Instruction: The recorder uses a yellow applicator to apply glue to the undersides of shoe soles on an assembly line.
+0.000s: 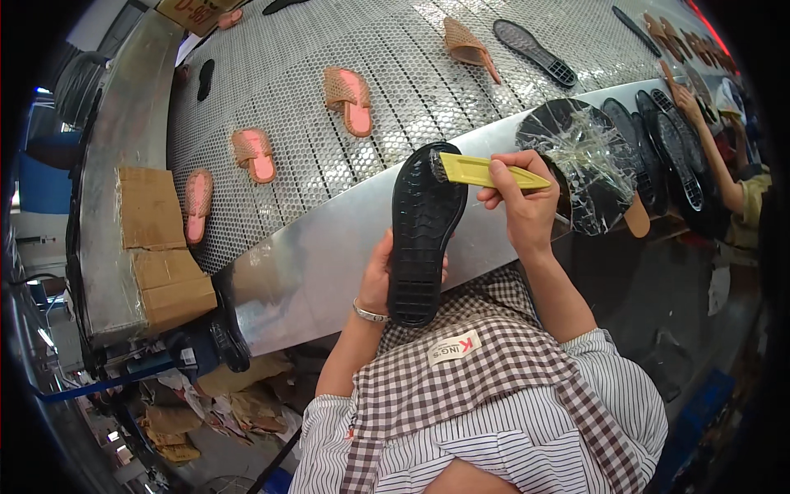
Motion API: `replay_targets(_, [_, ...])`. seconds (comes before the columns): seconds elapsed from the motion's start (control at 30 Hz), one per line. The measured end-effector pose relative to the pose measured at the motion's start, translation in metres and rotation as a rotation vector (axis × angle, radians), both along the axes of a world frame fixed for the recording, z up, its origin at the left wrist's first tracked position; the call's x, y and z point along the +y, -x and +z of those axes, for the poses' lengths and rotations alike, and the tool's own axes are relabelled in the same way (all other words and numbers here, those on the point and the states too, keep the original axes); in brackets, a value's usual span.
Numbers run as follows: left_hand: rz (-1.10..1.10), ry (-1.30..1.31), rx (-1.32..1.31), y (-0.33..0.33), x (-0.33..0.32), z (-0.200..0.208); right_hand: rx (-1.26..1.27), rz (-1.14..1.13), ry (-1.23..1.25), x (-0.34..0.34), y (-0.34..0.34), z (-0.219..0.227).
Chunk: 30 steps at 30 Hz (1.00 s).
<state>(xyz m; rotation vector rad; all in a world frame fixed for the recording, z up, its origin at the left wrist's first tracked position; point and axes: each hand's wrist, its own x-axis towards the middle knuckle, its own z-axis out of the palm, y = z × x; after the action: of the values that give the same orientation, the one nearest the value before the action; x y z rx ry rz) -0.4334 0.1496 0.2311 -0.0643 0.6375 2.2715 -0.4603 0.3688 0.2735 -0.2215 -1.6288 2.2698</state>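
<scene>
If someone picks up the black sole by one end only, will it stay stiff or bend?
The black sole looks thin and rubbery, so it would probably flex somewhat. The left hand supports it from behind, hinting it is light. Its ribbed tread likely resists slipping.

perforated metal conveyor point(411, 49), cluttered floor point(189, 412) below.

Bright, even overhead light fills the scene, throwing white glare off the metal rim point(329, 255) of the perforated conveyor point(395, 58) and off the plastic-wrapped round disc point(580, 160). The centre is sharp, with soft, short shadows. Fisheye distortion bends straight edges toward the rim, where corners go black and detail smears, especially lower left.
</scene>
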Motion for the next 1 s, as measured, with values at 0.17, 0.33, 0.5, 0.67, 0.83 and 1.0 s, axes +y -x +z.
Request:
replay_targets(0.17, [-0.028, -0.007, 0.007, -0.003, -0.003, 0.003, -0.036, -0.002, -0.02, -0.005, 0.001, -0.004])
replay_targets(0.33, [-0.052, -0.002, -0.006, -0.001, -0.007, 0.0, -0.061, 0.06, -0.029, -0.016, -0.001, -0.002])
replay_targets(0.5, [-0.046, 0.044, -0.034, 0.011, -0.012, 0.001, -0.115, 0.198, -0.068, -0.032, -0.003, 0.005])
replay_targets(0.67, [0.03, 0.067, -0.086, 0.032, -0.012, 0.001, -0.131, 0.333, -0.072, -0.053, -0.009, 0.006])
replay_targets(0.83, [0.16, 0.133, -0.168, 0.05, -0.007, 0.012, -0.159, 0.412, -0.151, -0.063, -0.025, 0.008])
replay_targets(1.0, [0.17, 0.076, -0.067, 0.057, -0.016, -0.003, -0.197, 0.522, -0.157, -0.066, -0.038, 0.018])
